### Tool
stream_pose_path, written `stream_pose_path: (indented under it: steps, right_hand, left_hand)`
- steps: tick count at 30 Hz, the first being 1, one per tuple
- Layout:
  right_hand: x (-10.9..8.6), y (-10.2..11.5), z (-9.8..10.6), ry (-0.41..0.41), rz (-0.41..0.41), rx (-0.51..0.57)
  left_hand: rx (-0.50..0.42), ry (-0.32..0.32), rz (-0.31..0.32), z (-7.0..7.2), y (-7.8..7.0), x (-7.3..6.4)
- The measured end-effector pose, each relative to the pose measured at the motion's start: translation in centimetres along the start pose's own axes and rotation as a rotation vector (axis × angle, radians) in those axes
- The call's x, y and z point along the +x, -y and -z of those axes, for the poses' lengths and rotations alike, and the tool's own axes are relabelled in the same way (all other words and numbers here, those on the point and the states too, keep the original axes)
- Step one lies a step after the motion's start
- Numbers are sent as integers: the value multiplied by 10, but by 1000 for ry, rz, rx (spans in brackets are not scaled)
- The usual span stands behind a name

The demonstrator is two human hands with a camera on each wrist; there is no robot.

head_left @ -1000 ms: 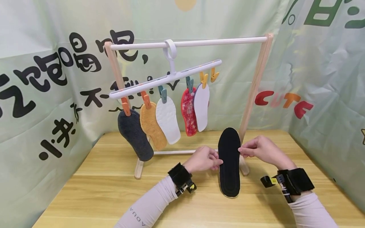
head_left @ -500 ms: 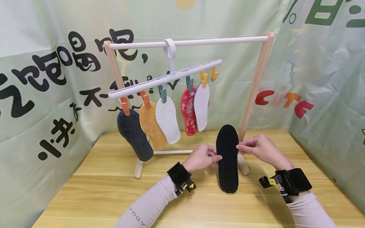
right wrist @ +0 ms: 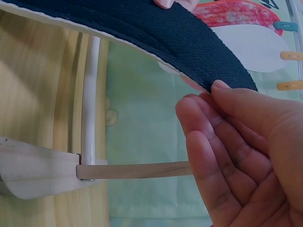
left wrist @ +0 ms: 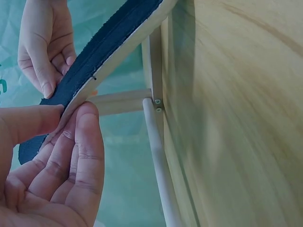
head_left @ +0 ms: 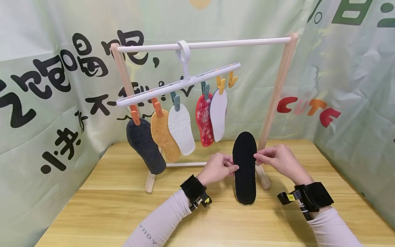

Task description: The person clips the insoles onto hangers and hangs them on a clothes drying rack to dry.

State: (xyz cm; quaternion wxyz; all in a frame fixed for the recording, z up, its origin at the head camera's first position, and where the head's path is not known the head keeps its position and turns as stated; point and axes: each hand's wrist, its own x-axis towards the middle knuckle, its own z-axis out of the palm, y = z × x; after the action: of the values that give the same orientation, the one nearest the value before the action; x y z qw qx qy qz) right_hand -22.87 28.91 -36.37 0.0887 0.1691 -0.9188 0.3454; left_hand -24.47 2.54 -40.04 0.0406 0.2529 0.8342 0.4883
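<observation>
Between both hands a black insole [head_left: 244,168] is held upright, toe or heel end up, in front of the rack's right leg. My left hand [head_left: 217,168] pinches its left edge between thumb and fingers. On the opposite edge, my right hand [head_left: 285,163] pinches it a little higher. The left wrist view shows the pale edge of the insole [left wrist: 113,59] under the left thumb. In the right wrist view, the right thumb presses on the dark face of the insole [right wrist: 208,47] near its end.
A white hanger [head_left: 182,84] hangs tilted from the rack's rail [head_left: 234,43]. Clothespins on it hold a grey insole [head_left: 145,147], an orange insole [head_left: 165,137], a white quilted insole [head_left: 181,130], a red insole [head_left: 204,121] and a smooth white insole [head_left: 218,116]. One yellow clothespin [head_left: 232,80] hangs free.
The black insole has risen slightly and shifted a little left, both hands moving with it and keeping their pinch. The hanging insoles stay in place.
</observation>
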Motion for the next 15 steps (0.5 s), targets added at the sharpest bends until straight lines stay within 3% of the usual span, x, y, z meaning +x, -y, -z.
stream_pose_path:
  steps: [5,15]
  right_hand:
    - [0,-1,-4,-13,3,10]
    - [10,5,-3,-57,2,3]
  left_hand:
    - [50,-26,-21,1,2,0]
    - [45,-76,-60,7,1,7]
